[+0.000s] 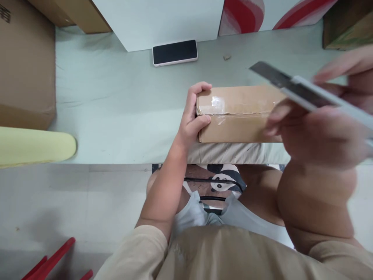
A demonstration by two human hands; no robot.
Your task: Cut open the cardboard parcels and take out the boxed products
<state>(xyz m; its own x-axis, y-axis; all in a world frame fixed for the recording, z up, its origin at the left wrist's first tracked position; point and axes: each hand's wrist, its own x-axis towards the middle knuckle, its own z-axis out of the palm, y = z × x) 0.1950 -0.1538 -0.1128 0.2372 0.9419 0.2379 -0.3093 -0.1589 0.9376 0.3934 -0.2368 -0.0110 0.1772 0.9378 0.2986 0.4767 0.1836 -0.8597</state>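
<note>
A small taped cardboard box [236, 114] lies on the pale green table [116, 116] near its front edge. My left hand [192, 116] grips the box's left end, thumb on the front side and fingers over the top. My right hand [320, 124] is raised close to the camera above the box's right end, blurred, with its fingers closed round a utility knife [303, 91]. The knife's blade is extended and points left, above the box.
A phone [175, 52] lies face up at the back beside a white panel [163, 19]. Large cardboard boxes [26, 62] stand at the left, a yellow foam piece [35, 146] at the left edge, red-striped fabric [244, 15] at the back right.
</note>
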